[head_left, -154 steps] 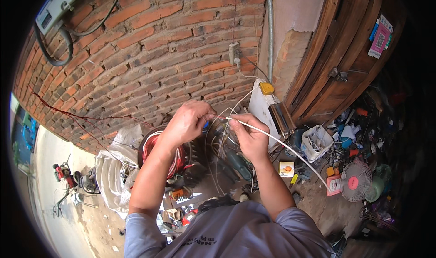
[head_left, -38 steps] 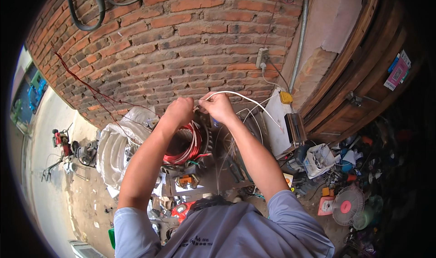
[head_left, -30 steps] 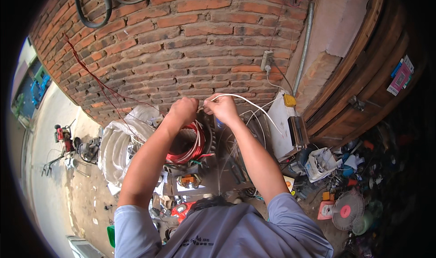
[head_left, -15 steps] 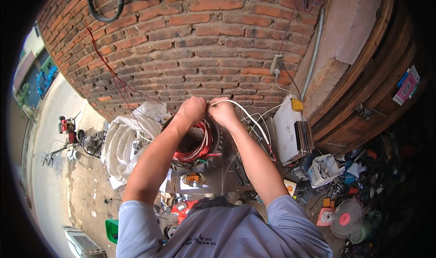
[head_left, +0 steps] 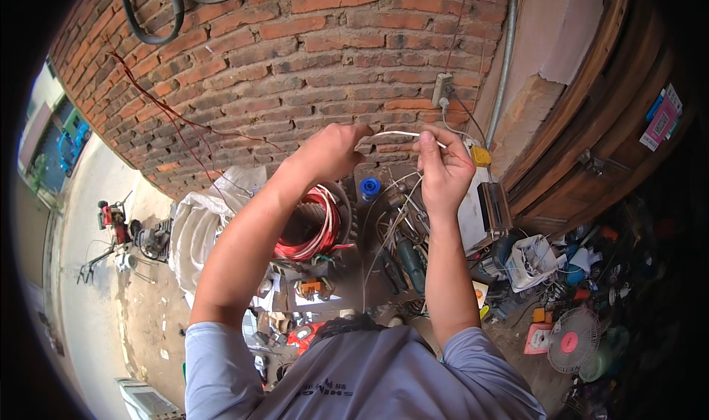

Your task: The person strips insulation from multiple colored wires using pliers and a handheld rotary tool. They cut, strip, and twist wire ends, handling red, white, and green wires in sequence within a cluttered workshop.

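Above frame centre, the left hand (head_left: 330, 151) and right hand (head_left: 444, 175) pinched a thin white plastic-looking tube (head_left: 402, 133); hard tugging risked slippage.

Red brick wall (head_left: 295, 73), rough mortar joints. Grey pipe (head_left: 507, 58) runs up its right end, beside pale, chipped plaster (head_left: 565, 28). Wooden door (head_left: 624, 110) farther right. Brown ground (head_left: 159, 309), littered; pale road (head_left: 81, 302) at left, daylit.
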A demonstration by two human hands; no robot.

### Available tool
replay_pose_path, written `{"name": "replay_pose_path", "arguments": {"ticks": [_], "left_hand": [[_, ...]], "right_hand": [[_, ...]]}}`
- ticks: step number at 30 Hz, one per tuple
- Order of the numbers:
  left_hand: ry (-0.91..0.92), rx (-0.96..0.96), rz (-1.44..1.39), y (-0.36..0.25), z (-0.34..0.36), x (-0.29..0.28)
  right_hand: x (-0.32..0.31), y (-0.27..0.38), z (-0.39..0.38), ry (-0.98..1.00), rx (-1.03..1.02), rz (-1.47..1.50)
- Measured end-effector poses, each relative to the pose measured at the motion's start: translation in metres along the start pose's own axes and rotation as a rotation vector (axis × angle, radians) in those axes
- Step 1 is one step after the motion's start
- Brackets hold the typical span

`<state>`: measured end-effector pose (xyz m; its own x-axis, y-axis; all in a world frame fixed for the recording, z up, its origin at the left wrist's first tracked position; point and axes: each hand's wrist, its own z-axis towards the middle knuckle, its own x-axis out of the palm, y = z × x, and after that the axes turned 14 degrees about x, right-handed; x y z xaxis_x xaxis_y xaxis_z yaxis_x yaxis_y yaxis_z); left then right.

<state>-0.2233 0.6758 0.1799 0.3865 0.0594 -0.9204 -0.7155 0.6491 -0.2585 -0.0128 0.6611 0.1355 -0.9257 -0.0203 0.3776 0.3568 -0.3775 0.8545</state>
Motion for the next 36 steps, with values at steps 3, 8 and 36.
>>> {"name": "replay_pose_path", "arguments": {"ticks": [3, 8, 36], "left_hand": [[0.049, 0.143, -0.09, -0.028, 0.036, -0.03], [0.096, 0.261, 0.119, -0.02, 0.05, -0.037], [0.702, -0.269, 0.347, 0.076, -0.023, 0.038]], "right_hand": [[-0.013, 0.028, -0.002, -0.014, -0.064, -0.102], [-0.019, 0.021, 0.006, -0.064, -0.202, -0.278], [-0.024, 0.021, 0.004, 0.106, -0.357, -0.289]]}}
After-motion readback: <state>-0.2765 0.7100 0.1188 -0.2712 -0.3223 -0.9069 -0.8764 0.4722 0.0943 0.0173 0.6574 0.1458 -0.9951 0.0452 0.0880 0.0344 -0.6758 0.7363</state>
